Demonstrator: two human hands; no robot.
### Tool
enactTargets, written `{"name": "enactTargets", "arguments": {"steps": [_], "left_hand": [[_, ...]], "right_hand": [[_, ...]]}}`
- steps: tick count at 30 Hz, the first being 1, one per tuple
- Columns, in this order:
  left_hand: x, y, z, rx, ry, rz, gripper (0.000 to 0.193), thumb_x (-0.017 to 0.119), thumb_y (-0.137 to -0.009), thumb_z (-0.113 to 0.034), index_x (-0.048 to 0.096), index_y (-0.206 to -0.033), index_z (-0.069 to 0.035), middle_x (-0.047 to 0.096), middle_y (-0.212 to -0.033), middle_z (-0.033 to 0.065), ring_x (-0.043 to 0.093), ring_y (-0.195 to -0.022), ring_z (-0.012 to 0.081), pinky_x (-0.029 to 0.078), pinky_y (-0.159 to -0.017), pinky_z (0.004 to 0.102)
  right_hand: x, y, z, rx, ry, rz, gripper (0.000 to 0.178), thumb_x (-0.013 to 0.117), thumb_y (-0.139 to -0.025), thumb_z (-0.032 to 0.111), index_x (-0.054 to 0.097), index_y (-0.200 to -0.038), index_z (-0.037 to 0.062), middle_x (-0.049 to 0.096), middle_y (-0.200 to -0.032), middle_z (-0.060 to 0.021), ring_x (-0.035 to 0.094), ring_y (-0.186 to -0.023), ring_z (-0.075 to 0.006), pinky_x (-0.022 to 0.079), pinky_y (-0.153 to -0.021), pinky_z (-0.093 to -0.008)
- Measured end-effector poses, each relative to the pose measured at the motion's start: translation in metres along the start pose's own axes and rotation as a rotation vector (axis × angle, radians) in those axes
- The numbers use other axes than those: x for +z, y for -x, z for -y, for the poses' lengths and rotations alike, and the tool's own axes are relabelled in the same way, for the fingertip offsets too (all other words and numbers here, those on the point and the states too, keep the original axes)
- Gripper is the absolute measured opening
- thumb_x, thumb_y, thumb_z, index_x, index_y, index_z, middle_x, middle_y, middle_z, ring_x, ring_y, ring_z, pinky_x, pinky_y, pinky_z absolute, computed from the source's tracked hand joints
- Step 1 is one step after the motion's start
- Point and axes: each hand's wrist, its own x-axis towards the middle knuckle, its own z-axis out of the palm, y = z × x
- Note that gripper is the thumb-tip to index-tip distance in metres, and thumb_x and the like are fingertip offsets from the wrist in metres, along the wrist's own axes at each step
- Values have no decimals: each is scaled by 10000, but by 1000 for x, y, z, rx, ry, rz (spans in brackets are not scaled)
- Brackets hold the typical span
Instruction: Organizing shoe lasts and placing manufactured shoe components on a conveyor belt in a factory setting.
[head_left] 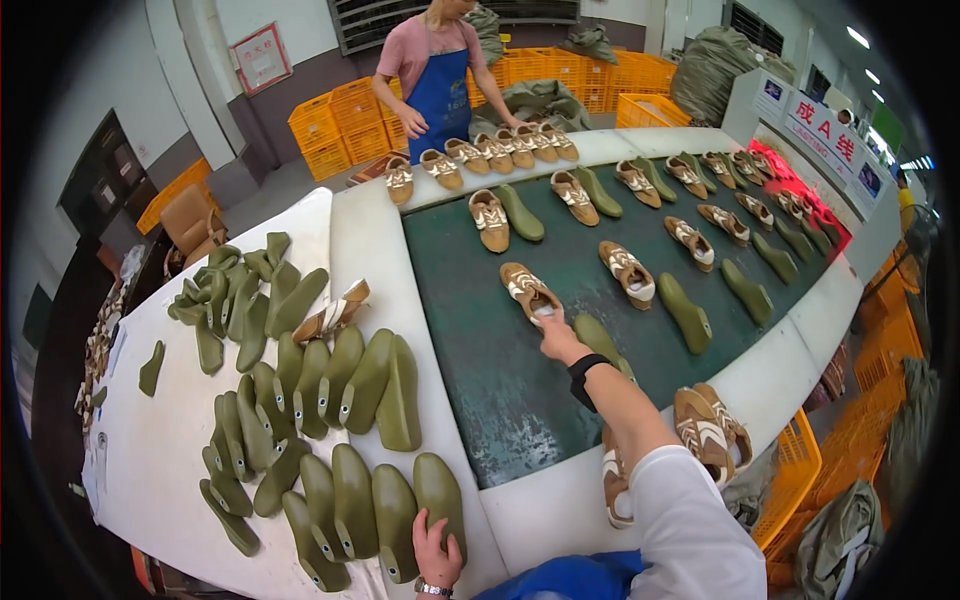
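Observation:
My right hand (562, 338) reaches out over the green conveyor belt (500, 390). Its fingers are closed on the heel of a tan sneaker (527, 287) with white stripes, whose toe points away to the upper left. Beside that wrist lies a green shoe last (597, 342), partly hidden by my forearm. At the lower edge my left hand (437, 552) has its fingers curled round the near end of another green last (439, 495). That last ends a row of several similar lasts (352, 500) on the white table (150, 450).
More sneakers and lasts lie in rows along the belt. A tan pair (708, 430) stands on the white near ledge by my right arm. Across the belt a person in a blue apron (440, 85) touches lined-up sneakers. Orange crates (325, 135) stand behind.

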Motion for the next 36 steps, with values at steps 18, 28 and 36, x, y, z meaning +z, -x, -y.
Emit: {"name": "enactTargets", "arguments": {"steps": [18,28,36], "left_hand": [[26,17,9,-604,1407,561,672,276,-892,-590,35,-1434,-275,18,-1500,-55,104,-1358,188,106,-1088,412],[-33,37,11,-231,498,202,377,619,-806,-121,531,-1159,-19,581,-1123,119,548,-1031,229,418,-892,331],[-71,63,57,-101,-180,-121,578,648,-715,-98,414,-1235,-3,447,-1217,237,392,-1165,374,330,-987,410]], "right_hand": [[93,301,100,-295,-632,218,693,642,-689,164,358,-1307,30,444,-1260,-219,441,-1154,-353,365,-976,-395],[74,200,55,19,-380,-83,678,597,-701,95,320,-1319,114,488,-1142,-227,511,-1033,-391,423,-892,-428],[87,173,54,-3,-129,54,640,536,-757,66,298,-1333,210,446,-1150,-280,514,-1029,-427,431,-880,-457]]}}
